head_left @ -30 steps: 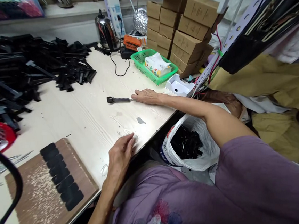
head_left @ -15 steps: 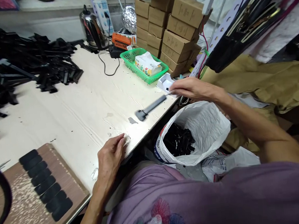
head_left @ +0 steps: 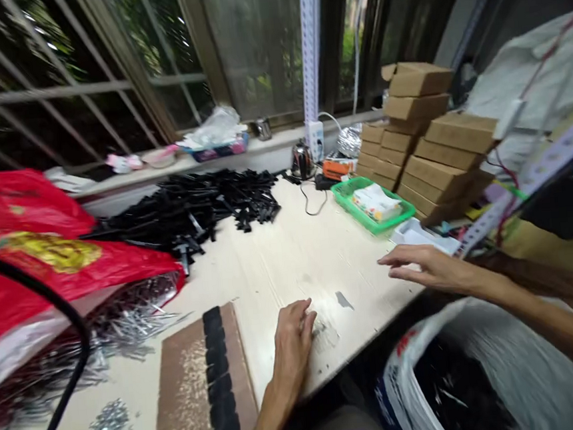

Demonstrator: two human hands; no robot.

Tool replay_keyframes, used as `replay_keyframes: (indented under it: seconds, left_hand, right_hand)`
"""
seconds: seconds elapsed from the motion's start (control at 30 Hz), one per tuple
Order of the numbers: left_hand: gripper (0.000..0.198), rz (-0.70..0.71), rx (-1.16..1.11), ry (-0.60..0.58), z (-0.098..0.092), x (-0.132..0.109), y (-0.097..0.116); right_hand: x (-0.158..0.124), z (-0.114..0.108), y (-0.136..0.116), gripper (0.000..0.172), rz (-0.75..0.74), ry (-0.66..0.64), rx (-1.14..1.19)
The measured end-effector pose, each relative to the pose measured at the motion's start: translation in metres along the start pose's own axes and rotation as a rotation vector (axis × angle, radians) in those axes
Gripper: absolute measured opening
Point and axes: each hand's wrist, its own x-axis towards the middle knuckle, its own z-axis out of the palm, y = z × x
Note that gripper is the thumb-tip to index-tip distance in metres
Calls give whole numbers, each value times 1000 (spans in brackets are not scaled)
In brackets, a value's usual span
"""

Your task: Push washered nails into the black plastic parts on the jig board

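My left hand (head_left: 293,338) rests at the table's near edge, its fingers loosely bent and a small gap at the thumb. A crumpled clear plastic scrap (head_left: 327,337) lies just right of its fingertips. Over the right side of the table, my right hand (head_left: 424,268) is open, fingers stretched forward with nothing in them. A flat grey scrap (head_left: 344,299) lies between the hands. Below my right forearm stands a white woven bag (head_left: 523,348) with black pieces (head_left: 462,387) inside. A brown board (head_left: 174,372) carries a column of black rounded pads (head_left: 218,375), left of my left hand.
A heap of black parts (head_left: 190,210) lies along the back. On the left, a red bag (head_left: 119,256) spills metal pins (head_left: 129,316). A green basket (head_left: 367,221) holds a tissue pack (head_left: 376,200). Cardboard boxes (head_left: 432,162) are stacked at the back right.
The view has swung up and left. The dark rod with a blocky head has left my right hand, which has opened. My left hand has let go of the whitish scrap.
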Motion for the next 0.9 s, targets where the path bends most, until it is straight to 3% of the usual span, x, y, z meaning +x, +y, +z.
replay_keyframes:
  seconds: [0.1,0.17,0.3,0.4,0.47,0.6,0.7,0.9]
  left_hand:
    - [35,9,136,194,-10,23,-29]
    - [40,24,226,274,-13,39,-54]
    - [51,-76,370,253,-14,60,-101]
    - [58,-256,412,199,-11,61,-118]
    - [57,-287,431,165,-8,58,-123]
    - [56,-298,502,156,3,53,-133]
    - [56,-300,576,187,13,53,-143]
    - [66,-277,668,211,23,52,-148]
  right_hand:
    - [100,34,-8,33,-149,16,-7]
    - [167,60,-9,37,-171,72,-49]
    - [286,99,-6,46,105,160,-70]
    - [359,113,-5,54,236,199,-58]
    - [399,118,-4,62,310,207,-48]
    - [464,127,-6,75,424,188,-40]
    - [496,144,-12,75,446,158,-53]
    - [511,180,-38,59,404,165,-106]
